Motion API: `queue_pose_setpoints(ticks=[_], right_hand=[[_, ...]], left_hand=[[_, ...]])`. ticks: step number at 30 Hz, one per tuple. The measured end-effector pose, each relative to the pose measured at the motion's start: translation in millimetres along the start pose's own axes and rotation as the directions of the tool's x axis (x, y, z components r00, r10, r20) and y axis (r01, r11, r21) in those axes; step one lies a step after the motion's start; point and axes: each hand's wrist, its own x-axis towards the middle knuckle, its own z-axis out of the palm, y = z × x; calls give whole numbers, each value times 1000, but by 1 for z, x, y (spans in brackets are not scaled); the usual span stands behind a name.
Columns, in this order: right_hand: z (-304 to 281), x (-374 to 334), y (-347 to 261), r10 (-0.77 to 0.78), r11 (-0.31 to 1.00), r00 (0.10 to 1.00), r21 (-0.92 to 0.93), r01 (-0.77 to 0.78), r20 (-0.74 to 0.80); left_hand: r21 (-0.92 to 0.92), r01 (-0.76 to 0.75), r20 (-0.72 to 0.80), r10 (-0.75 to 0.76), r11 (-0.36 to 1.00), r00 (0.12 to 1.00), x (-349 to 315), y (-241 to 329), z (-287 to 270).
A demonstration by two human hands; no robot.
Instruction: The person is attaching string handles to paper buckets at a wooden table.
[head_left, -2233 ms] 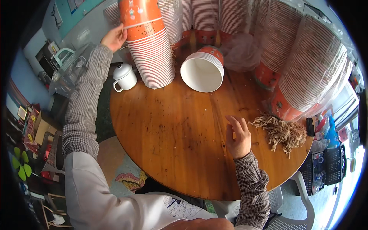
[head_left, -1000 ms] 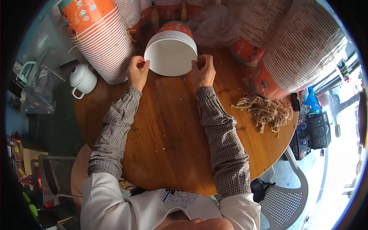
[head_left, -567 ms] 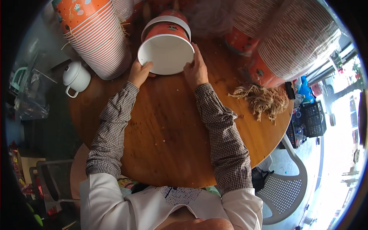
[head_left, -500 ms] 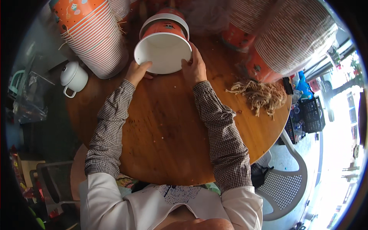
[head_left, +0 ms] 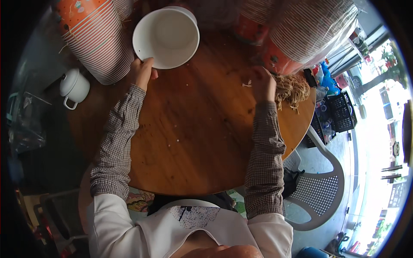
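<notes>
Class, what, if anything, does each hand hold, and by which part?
Left hand: the bucket, by its rim. Right hand: cannot tell whether it holds any twine.

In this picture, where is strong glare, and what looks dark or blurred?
Head view: glare washes out the right side, past the grey perforated plastic chair; the bare right hand, beside the tangled beige string bundle, looks dark and blurred; lower left is dim; black corners frame the fisheye image.

Bench [head_left: 202, 142]: round, brown wood, stood centre. Chair [head_left: 318, 195]: grey plastic, perforated seat, stood at the right. Crates [head_left: 343, 114]: black, stood beyond bench. Floor [head_left: 312, 165]: pale there. Daylight [head_left: 372, 167]: glared from right; left lay dim.
</notes>
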Motion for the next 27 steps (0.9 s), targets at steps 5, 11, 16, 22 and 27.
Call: queue_pose_setpoints(ticks=[5, 11, 16, 22, 27], right_hand=[[-26, -9, 30, 63, 996, 972, -70, -48, 228], [-14, -11, 36, -66, 976, 957, -179, 120, 282], [-8, -10, 33, -89, 981, 965, -146, 128, 246], [1, -20, -11, -78, 987, 952, 156, 33, 296], [4, -26, -9, -79, 948, 894, 310, -70, 442]], left_hand=[[-369, -331, -24, 348, 868, 937, -49, 12, 4], [-303, -20, 313, 120, 953, 942, -62, -4, 23], [-275, -70, 198, 127, 959, 972, -52, -10, 35], [-335, -129, 10, 141, 933, 990, -7, -24, 24], [-74, 175, 420, -129, 982, 898, -28, -18, 24]])
